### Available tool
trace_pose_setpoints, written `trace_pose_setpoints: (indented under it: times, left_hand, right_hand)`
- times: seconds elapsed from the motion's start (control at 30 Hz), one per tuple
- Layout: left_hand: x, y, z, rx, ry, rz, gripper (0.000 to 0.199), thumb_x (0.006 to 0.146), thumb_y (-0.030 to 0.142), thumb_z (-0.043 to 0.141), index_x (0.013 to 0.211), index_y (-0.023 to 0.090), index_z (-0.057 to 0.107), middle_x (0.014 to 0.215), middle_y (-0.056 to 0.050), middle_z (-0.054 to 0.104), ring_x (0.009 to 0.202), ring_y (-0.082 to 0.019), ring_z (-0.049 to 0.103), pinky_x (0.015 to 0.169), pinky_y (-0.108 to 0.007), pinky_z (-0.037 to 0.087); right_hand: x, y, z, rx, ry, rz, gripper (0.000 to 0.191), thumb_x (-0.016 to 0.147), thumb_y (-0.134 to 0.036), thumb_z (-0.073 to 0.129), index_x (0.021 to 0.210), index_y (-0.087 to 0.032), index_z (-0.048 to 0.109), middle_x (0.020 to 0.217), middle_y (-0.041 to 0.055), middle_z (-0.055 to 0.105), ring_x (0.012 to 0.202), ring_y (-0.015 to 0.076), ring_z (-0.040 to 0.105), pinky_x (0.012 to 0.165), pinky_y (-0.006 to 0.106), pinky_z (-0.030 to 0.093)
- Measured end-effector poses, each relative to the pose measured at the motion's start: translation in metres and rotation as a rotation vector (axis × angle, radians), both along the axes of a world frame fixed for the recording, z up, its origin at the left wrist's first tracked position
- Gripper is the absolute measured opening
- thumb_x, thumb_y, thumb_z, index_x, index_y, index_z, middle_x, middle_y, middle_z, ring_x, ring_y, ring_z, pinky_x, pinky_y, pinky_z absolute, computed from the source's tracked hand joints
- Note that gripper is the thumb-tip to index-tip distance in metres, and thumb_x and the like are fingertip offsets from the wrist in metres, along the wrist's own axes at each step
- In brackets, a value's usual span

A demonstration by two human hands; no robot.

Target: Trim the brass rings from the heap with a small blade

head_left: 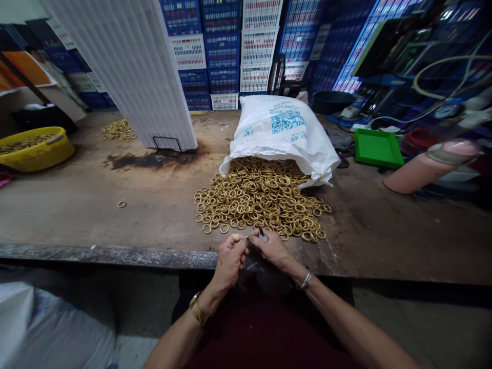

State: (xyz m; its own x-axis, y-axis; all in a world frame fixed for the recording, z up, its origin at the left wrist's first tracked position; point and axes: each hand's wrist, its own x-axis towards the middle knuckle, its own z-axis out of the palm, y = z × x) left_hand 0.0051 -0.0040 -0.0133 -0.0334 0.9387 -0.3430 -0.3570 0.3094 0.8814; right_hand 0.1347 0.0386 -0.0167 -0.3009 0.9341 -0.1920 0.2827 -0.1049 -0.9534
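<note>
At the table's front edge my two hands meet with closed fingers. My left hand pinches a brass-coloured ring, mostly hidden by the fingertips. My right hand is closed around a small knife-like tool with a dark tip and a grey part; its fingertips come up to the same ring. Just beyond the hands lies a heap of brass-coloured rings, spilling from the mouth of a white woven sack with blue print.
A single ring lies on the wooden table. To the left are a yellow basin of rings, a small ring pile and a tall white corrugated panel. On the right are a green tray and pink bottle.
</note>
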Motion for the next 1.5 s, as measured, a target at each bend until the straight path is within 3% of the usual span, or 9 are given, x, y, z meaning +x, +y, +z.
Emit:
trace_pose_setpoints:
  times: [0.17,0.3,0.47,0.73,0.9,1.03,1.17,1.33,1.5]
  left_hand:
    - [-0.001,-0.002,0.002,0.045,0.073,-0.103,0.032,0.071,0.047,0.057,0.072,0.016,0.049,0.051,0.006,0.047,0.035,-0.002,0.034,0.034,-0.015,0.023]
    - [-0.004,-0.002,0.006,0.023,-0.02,-0.174,0.034,0.072,0.048,0.054,0.068,0.015,0.047,0.054,0.004,0.049,0.037,-0.002,0.035,0.035,-0.015,0.023]
    - [-0.008,-0.003,0.008,-0.071,-0.177,-0.265,0.034,0.07,0.049,0.056,0.079,0.018,0.046,0.053,0.006,0.05,0.034,-0.002,0.032,0.033,-0.014,0.019]
    - [-0.003,-0.007,0.005,0.188,0.288,-0.163,0.027,0.076,0.043,0.051,0.069,0.017,0.049,0.049,0.005,0.049,0.038,-0.004,0.037,0.039,-0.016,0.027]
    - [-0.005,-0.007,0.005,0.039,0.087,-0.247,0.032,0.075,0.049,0.048,0.073,0.017,0.048,0.052,0.004,0.051,0.036,-0.004,0.036,0.036,-0.016,0.025]
    - [-0.004,-0.008,0.003,0.023,-0.043,-0.207,0.034,0.073,0.05,0.051,0.073,0.016,0.048,0.057,0.004,0.05,0.039,-0.003,0.037,0.037,-0.016,0.025]
    - [-0.003,-0.008,0.001,0.034,-0.063,-0.16,0.032,0.073,0.049,0.052,0.073,0.017,0.047,0.06,0.004,0.05,0.04,-0.003,0.036,0.037,-0.016,0.024]
    - [-0.002,-0.007,0.001,0.074,0.032,-0.145,0.032,0.076,0.047,0.049,0.07,0.017,0.045,0.059,0.004,0.048,0.039,-0.003,0.032,0.037,-0.016,0.022]
    - [-0.002,-0.008,-0.001,0.104,0.139,-0.144,0.032,0.077,0.048,0.047,0.069,0.017,0.046,0.05,0.006,0.041,0.038,-0.004,0.03,0.038,-0.017,0.022]
  right_hand:
    - [-0.002,0.001,-0.001,-0.039,0.013,-0.013,0.023,0.072,-0.039,0.049,0.067,-0.017,0.049,0.044,-0.0076,0.041,0.037,0.0046,0.033,0.037,0.017,0.025]
    - [-0.005,0.0,0.004,-0.138,0.063,-0.016,0.019,0.069,-0.036,0.051,0.065,-0.017,0.048,0.041,-0.0086,0.04,0.035,0.0041,0.031,0.035,0.016,0.023]
    - [-0.006,-0.002,0.009,-0.171,0.094,-0.028,0.019,0.068,-0.036,0.052,0.067,-0.017,0.048,0.04,-0.0093,0.038,0.034,0.0039,0.029,0.034,0.017,0.022]
    - [-0.004,-0.001,0.005,-0.012,-0.023,0.022,0.022,0.071,-0.038,0.05,0.067,-0.016,0.052,0.046,-0.0069,0.042,0.039,0.0047,0.034,0.039,0.017,0.025]
    - [-0.005,-0.003,0.005,-0.013,-0.011,0.021,0.021,0.071,-0.036,0.05,0.065,-0.016,0.052,0.043,-0.0076,0.04,0.038,0.0047,0.031,0.04,0.017,0.026]
    - [-0.006,-0.002,0.004,-0.051,0.023,0.026,0.02,0.073,-0.036,0.046,0.067,-0.017,0.051,0.045,-0.0068,0.044,0.037,0.0055,0.032,0.04,0.018,0.027]
    - [-0.001,0.0,0.001,0.131,-0.139,-0.029,0.019,0.074,-0.031,0.044,0.065,-0.017,0.052,0.053,-0.0031,0.05,0.046,0.0079,0.04,0.046,0.019,0.031]
    - [0.006,-0.008,0.0,0.425,-0.407,0.219,0.016,0.072,-0.018,0.041,0.062,-0.017,0.053,0.054,-0.0022,0.049,0.05,0.0087,0.039,0.05,0.02,0.027]
    - [0.004,-0.012,0.0,0.494,-0.56,0.275,0.015,0.071,-0.014,0.041,0.065,-0.018,0.054,0.055,-0.0011,0.052,0.048,0.009,0.039,0.049,0.021,0.023]
